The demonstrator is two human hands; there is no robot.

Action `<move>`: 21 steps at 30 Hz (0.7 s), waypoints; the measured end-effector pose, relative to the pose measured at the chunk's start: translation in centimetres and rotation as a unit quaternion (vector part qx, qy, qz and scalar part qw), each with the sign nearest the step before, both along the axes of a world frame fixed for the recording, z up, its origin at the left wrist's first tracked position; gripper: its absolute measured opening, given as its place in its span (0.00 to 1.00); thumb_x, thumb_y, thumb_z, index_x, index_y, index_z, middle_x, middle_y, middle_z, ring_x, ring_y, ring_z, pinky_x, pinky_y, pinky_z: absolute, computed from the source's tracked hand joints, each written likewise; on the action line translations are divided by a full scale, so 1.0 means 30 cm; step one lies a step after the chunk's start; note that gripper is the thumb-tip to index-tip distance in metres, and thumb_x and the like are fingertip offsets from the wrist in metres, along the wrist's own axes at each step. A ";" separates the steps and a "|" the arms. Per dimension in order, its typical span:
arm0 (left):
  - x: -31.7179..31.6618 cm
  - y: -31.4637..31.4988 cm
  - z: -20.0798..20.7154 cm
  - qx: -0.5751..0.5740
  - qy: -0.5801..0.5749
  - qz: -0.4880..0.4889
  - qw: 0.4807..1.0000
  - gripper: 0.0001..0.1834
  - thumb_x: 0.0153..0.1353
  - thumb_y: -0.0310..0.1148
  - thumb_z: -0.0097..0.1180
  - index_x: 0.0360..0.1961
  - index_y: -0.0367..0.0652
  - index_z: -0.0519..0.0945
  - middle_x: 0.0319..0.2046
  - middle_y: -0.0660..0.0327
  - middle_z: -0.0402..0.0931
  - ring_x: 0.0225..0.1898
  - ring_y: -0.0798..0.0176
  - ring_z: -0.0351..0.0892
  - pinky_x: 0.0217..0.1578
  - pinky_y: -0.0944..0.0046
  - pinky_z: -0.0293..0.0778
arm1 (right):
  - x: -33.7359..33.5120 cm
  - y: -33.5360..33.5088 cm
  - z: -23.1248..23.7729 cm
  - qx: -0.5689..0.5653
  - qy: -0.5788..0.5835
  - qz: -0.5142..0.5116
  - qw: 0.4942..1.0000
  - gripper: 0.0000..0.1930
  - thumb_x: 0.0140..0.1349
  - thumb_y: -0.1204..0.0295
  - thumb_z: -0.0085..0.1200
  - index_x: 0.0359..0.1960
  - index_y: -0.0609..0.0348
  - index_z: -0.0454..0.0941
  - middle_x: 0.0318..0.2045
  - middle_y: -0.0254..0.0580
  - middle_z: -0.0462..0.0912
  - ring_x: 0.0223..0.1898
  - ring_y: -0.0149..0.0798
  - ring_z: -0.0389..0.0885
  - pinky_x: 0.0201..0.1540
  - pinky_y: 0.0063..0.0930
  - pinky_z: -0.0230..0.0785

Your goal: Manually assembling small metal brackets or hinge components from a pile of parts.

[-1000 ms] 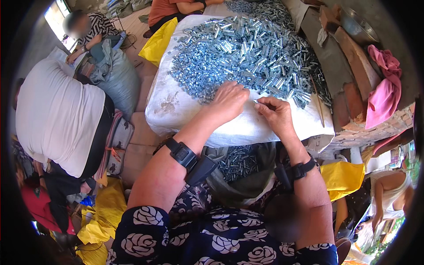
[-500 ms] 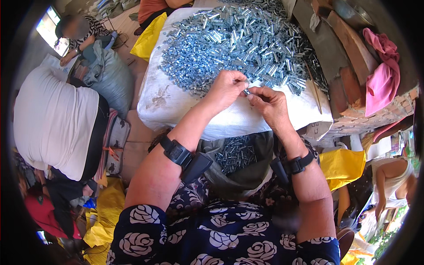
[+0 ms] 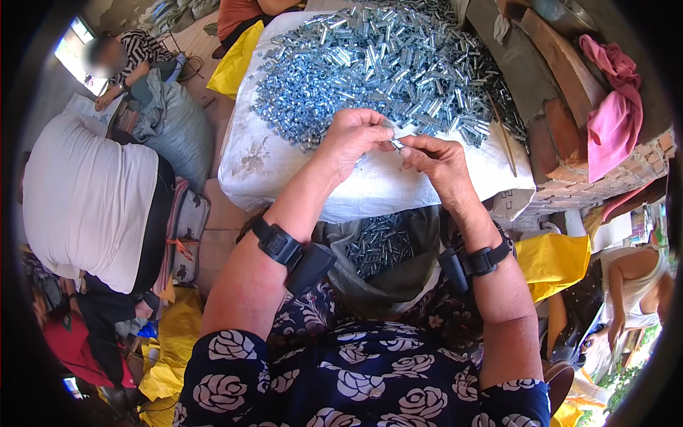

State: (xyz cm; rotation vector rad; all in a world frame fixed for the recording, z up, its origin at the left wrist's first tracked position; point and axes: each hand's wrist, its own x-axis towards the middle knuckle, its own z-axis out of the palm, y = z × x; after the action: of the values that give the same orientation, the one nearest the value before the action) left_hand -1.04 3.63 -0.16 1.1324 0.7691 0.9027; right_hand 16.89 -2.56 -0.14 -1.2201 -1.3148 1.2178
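Note:
My left hand point(image 3: 350, 142) and my right hand point(image 3: 442, 165) meet above the near side of a white cloth-covered surface point(image 3: 299, 183). Between their fingertips is a small silver metal tube point(image 3: 396, 144), pinched from both sides. Its far end is hidden by my left fingers. Just beyond my hands spreads a big heap of shiny metal tubes point(image 3: 405, 71). Small nut-like metal rings point(image 3: 288, 99) lie on the heap's left side. Below my wrists, an open dark sack point(image 3: 341, 267) in my lap holds many more metal tubes point(image 3: 378, 245).
A thin stick point(image 3: 504, 135) lies along the heap's right side. Bricks and a pink cloth point(image 3: 616, 107) are at the right. Stuffed sacks, including a white one point(image 3: 89, 199), stand at the left. Yellow bags point(image 3: 553, 265) lie around. Other people sit at far left, top and right.
Both hands have shifted only slightly, with the left fingers closing further around the tube. The whole view has moved a little. The tube stays between my fingertips.

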 end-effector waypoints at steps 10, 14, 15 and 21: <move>-0.006 -0.033 0.022 0.009 0.002 0.026 1.000 0.07 0.56 0.25 0.58 0.35 0.32 0.78 0.28 0.57 0.78 0.28 0.64 0.80 0.34 0.68 0.76 | -0.007 -0.004 -0.023 0.068 -0.041 -0.009 0.997 0.10 0.58 0.77 0.57 0.41 0.67 0.81 0.26 0.34 0.78 0.27 0.25 0.74 0.33 0.19 0.67; 0.000 -0.043 0.028 0.024 -0.006 0.027 0.999 0.08 0.56 0.25 0.58 0.35 0.32 0.78 0.27 0.58 0.78 0.28 0.65 0.80 0.33 0.68 0.76 | -0.024 -0.010 -0.009 0.071 -0.030 -0.021 0.997 0.09 0.58 0.78 0.56 0.40 0.68 0.81 0.27 0.35 0.78 0.27 0.26 0.75 0.33 0.19 0.68; 0.001 -0.044 0.030 0.023 -0.013 0.031 0.999 0.08 0.56 0.25 0.58 0.36 0.31 0.77 0.28 0.57 0.78 0.28 0.64 0.80 0.34 0.68 0.77 | -0.026 -0.011 0.000 0.068 -0.011 -0.029 0.997 0.09 0.58 0.78 0.56 0.40 0.68 0.81 0.26 0.36 0.78 0.27 0.26 0.75 0.32 0.19 0.68; 0.001 -0.054 0.037 0.050 0.008 0.007 0.999 0.10 0.55 0.23 0.57 0.39 0.29 0.76 0.30 0.54 0.78 0.32 0.62 0.82 0.36 0.67 0.77 | -0.014 -0.014 0.005 0.088 -0.010 -0.032 0.996 0.09 0.58 0.79 0.56 0.39 0.69 0.81 0.26 0.37 0.77 0.26 0.26 0.76 0.31 0.19 0.68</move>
State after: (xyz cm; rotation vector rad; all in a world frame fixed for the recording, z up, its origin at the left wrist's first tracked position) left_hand -1.02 2.02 0.97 1.2234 0.7522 0.9534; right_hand 16.48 -2.99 0.00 -1.1429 -1.3571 1.0243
